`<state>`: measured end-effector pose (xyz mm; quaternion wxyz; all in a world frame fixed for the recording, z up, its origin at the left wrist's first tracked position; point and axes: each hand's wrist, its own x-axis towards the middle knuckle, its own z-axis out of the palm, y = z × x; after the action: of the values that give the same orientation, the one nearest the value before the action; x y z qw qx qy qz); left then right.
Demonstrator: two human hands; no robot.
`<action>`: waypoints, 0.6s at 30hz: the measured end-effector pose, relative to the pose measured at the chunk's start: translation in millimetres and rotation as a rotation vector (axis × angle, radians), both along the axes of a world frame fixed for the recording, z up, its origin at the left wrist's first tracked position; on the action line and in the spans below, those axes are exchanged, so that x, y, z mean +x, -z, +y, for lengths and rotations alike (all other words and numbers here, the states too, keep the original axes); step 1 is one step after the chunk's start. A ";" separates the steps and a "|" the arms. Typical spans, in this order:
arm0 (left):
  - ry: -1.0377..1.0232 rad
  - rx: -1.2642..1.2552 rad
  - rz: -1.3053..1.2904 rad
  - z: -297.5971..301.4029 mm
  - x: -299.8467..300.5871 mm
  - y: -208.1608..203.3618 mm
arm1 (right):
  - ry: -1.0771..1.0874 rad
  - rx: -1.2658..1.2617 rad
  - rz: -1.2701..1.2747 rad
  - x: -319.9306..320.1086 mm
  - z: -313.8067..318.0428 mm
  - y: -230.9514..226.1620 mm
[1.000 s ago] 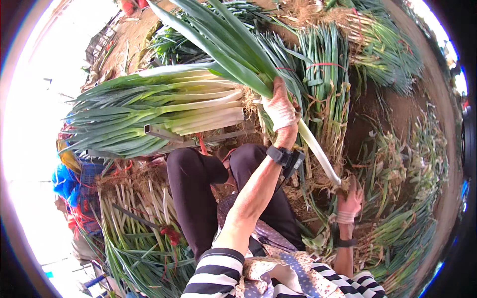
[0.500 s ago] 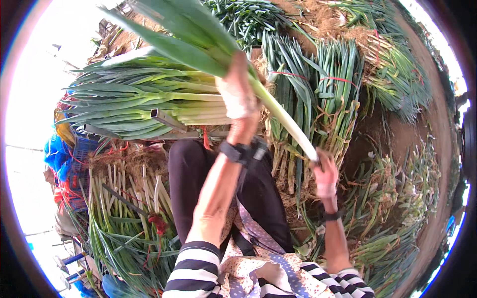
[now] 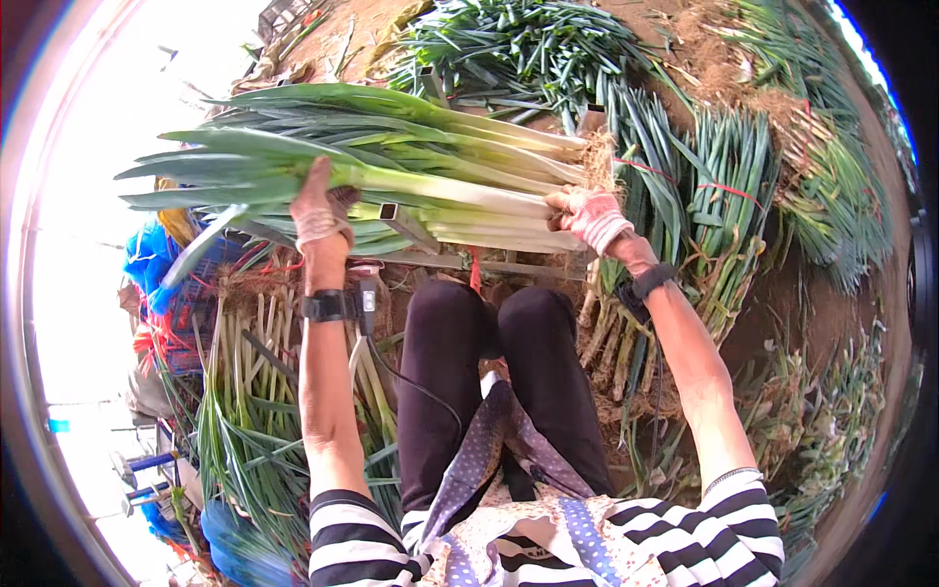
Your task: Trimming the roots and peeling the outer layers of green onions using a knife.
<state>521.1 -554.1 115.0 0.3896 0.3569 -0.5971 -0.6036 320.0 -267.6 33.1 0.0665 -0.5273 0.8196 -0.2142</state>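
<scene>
A long leek (image 3: 440, 192) with a white stalk and green leaves lies across the top of a stack of leeks (image 3: 430, 137) on a metal frame in front of my knees. My left hand (image 3: 321, 207), in a thin glove, grips its leafy part. My right hand (image 3: 591, 217), also gloved, holds the root end, next to the stack's hairy roots. Both wrists wear black bands.
Bundles of leeks tied with red bands (image 3: 704, 196) stand at the right. More loose leeks (image 3: 245, 411) lie at my left beside a blue crate (image 3: 181, 293). A heap of green tops (image 3: 509, 39) lies beyond the stack. Bare earth (image 3: 812, 313) shows at the right.
My left hand swung the leek from upright over to the left and laid it flat on the stack. My right hand came up from below and took its root end.
</scene>
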 end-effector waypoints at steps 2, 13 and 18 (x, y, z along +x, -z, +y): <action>-0.199 0.389 0.082 4.3 -3.6 19.6 | -0.015 0.230 -0.203 -11.4 -9.0 15.1; -0.073 0.696 -0.060 -11.5 27.0 82.4 | 0.003 0.570 0.233 -16.7 -0.1 29.6; -0.434 0.603 0.071 -37.2 56.1 67.2 | -0.079 0.637 0.321 -21.1 -18.0 30.7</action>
<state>577.2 -591.3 47.8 0.4065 0.5527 -0.2889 -0.6676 298.9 -285.6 2.4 0.1063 -0.5383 0.8242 0.1401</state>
